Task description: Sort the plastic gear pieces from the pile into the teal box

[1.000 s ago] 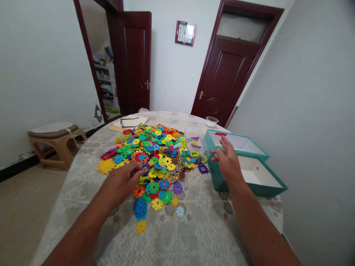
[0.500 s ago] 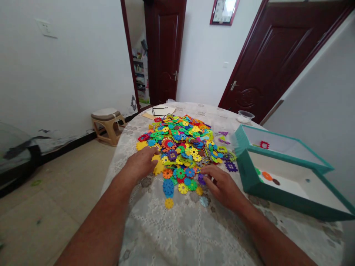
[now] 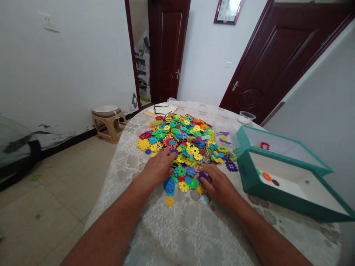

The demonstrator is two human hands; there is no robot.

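Observation:
A heap of colourful plastic interlocking discs (image 3: 191, 129), mostly notched flower shapes, lies on the table. My left hand (image 3: 159, 166) is over its near left side, fingertips at a purple piece (image 3: 174, 150), thumb apart from the fingers. At the heap's near right edge, my right hand (image 3: 219, 181) has its thumb and fingers closed about a purple notched disc (image 3: 203, 176), partly covered by the fingers. Between the hands lie a blue disc (image 3: 169, 186), a yellow disc (image 3: 183, 186) and a green disc (image 3: 193, 183). A large yellow disc (image 3: 143, 144) sits left of the heap.
To the right stands an open teal box (image 3: 285, 201) with a few pieces inside, its lid (image 3: 288, 136) behind it. Eyeglasses (image 3: 163, 109) rest on paper at the far left. A clear plastic bowl (image 3: 246, 116) is at the far right. A stool (image 3: 108, 123) stands beyond the table.
My left hand has moved right, from the large yellow pieces to the purple piece. My right hand has stayed nearly in place, its thumb now closer over the purple disc.

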